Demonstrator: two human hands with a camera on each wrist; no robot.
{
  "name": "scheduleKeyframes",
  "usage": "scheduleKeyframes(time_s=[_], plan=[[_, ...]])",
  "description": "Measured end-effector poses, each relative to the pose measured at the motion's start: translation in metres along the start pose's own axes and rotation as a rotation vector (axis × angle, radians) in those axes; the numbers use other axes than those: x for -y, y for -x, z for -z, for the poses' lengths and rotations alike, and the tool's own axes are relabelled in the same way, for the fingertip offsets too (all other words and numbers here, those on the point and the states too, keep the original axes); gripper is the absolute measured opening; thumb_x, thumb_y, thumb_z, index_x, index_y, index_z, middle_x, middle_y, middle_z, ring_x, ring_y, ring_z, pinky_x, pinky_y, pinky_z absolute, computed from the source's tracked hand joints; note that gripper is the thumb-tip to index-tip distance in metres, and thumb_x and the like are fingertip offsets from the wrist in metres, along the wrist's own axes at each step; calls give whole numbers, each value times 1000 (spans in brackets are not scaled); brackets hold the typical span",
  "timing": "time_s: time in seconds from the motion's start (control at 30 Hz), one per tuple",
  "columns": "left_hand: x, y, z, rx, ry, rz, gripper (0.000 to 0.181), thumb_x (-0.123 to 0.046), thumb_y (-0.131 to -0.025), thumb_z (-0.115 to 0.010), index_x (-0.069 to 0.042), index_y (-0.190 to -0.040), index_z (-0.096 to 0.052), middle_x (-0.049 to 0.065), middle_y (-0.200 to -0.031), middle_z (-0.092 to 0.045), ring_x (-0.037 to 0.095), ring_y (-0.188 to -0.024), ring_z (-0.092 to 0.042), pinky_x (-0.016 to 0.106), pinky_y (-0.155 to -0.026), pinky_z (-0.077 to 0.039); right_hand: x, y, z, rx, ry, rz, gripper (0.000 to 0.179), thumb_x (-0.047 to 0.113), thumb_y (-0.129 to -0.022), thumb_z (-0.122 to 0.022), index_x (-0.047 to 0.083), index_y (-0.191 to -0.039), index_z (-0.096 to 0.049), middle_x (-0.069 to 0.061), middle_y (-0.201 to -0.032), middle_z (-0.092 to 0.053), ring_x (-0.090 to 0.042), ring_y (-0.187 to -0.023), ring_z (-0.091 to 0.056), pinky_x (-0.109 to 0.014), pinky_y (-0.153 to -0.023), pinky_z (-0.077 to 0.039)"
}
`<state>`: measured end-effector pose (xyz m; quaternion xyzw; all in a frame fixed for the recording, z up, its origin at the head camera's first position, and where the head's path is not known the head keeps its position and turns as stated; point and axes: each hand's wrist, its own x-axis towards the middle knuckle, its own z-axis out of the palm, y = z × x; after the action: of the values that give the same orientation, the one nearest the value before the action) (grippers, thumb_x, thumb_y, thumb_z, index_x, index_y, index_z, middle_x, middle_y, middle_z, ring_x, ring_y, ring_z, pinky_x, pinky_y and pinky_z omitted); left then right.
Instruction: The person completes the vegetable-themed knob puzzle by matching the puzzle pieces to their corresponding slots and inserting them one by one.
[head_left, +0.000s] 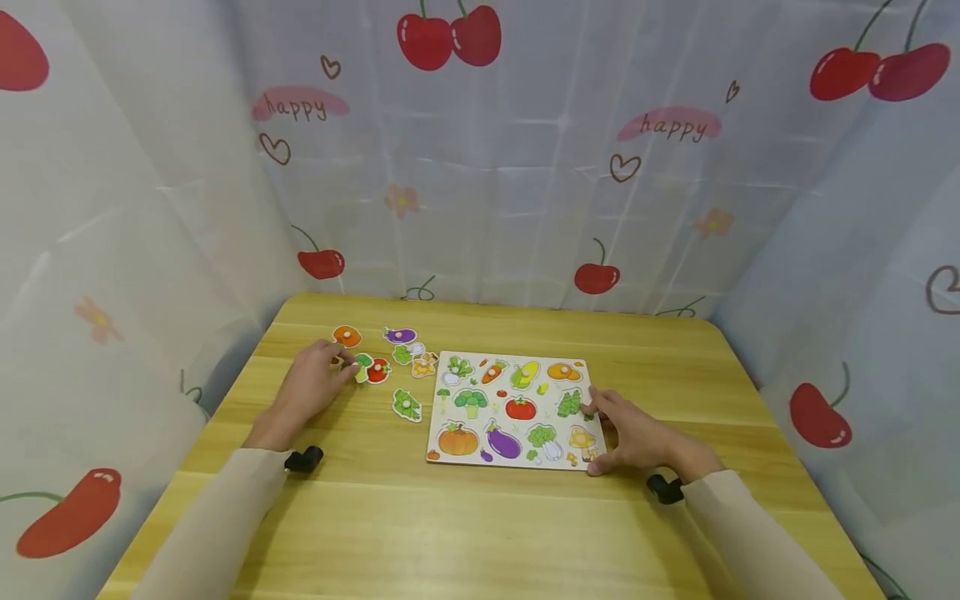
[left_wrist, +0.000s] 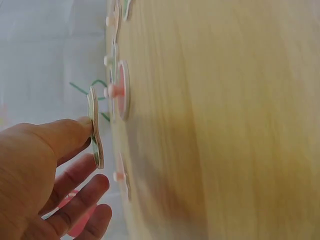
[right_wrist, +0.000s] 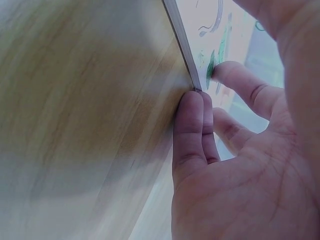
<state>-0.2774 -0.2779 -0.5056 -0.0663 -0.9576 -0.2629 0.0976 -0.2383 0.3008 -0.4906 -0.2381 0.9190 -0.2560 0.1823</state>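
Observation:
A vegetable puzzle board (head_left: pixel 450 433) lies in the middle of the wooden table (head_left: pixel 480 525). Several loose pieces lie to its left: an orange one (head_left: pixel 347 336), a purple eggplant (head_left: pixel 400 336), a red tomato (head_left: pixel 379 371) and a leafy green one (head_left: pixel 407 405). My left hand (head_left: pixel 347 367) pinches a green piece (head_left: pixel 363 367). The left wrist view shows that piece (left_wrist: pixel 96 127) tilted up off the wood with my thumb (left_wrist: pixel 75 131) on it. My right hand (head_left: pixel 596 437) rests at the board's right edge. In the right wrist view its fingers (right_wrist: pixel 192 125) press against the board's edge (right_wrist: pixel 182 45).
White curtains printed with cherries (head_left: pixel 600 275) close in the table at the back and on both sides. A black wrist mount sits on each sleeve (head_left: pixel 303 459) (head_left: pixel 664 489). The near half of the table is bare wood.

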Motion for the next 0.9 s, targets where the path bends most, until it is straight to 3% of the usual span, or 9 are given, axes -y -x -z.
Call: scheduleKeyframes(time_s=[0.2,0.47,0.73,0.9], plan=[[-16,-1,-5,-7,0,-66,16,-18,-109,-84,-4,-115,-83,21,-130,-76,44,-121,-75,62,-109,-63,-1,3,-2,-15,6,14,102,42,-86,-106,1,-165,-56,-36,-186,-26,-43,-147,-62,-71,-130,-46],[-39,-1,-7,5,5,-109,13,-19,-109,-85,-7,-113,-83,16,-120,-76,41,-113,-73,56,-100,-62,1,0,-3,-25,25,25,121,44,-87,-106,-6,-175,-40,-30,-175,-43,-37,-142,-63,-67,-127,-50],[-59,-4,-21,10,19,-146,14,-18,-106,-88,-7,-113,-83,17,-125,-77,38,-112,-73,56,-100,-64,-4,-1,-4,-1,1,-2,105,45,-88,-105,1,-167,-52,-34,-186,-27,-42,-147,-60,-71,-131,-46],[-71,-9,-27,32,20,-174,14,-18,-106,-88,-8,-114,-83,14,-123,-76,36,-113,-76,54,-100,-66,-6,-2,-3,-8,7,1,107,47,-87,-105,1,-168,-52,-34,-186,-27,-43,-148,-60,-72,-131,-45]])
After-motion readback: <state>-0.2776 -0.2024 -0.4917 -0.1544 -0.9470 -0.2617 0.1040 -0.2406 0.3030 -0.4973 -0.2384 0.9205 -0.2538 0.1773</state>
